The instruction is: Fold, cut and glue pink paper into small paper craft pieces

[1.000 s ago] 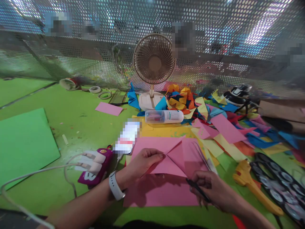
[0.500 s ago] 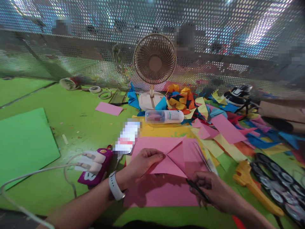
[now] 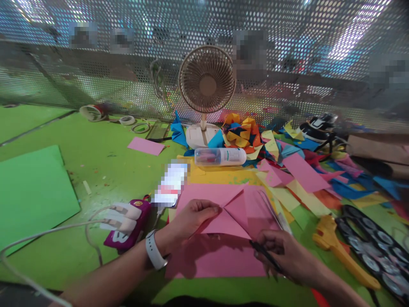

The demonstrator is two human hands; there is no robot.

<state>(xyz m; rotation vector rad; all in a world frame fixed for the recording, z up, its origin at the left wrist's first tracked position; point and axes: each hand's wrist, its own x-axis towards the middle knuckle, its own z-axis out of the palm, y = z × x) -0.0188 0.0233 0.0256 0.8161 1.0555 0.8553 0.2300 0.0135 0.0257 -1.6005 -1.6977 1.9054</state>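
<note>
My left hand [image 3: 198,215], with a white watch band on its wrist, pinches the left side of a folded pink paper [image 3: 228,221]. Its creased flaps meet near the fingertips, and one pointed flap rises at the top. At the lower right corner of that paper, my right hand [image 3: 275,249] is closed around a slim black tool [image 3: 266,256]. The tool's tip is at the paper's corner; whether it touches I cannot tell, and its kind is unclear. Beneath both hands lies a flat pink sheet [image 3: 217,260], shaded by them.
A lit phone [image 3: 171,185] and a purple power block [image 3: 136,221] with white plugs and cables are on the left. A fan [image 3: 207,85] stands behind a plastic bottle [image 3: 220,156]. Coloured paper pieces [image 3: 305,172], a yellow tool [image 3: 345,251] and a black tray [image 3: 377,251] are on the right.
</note>
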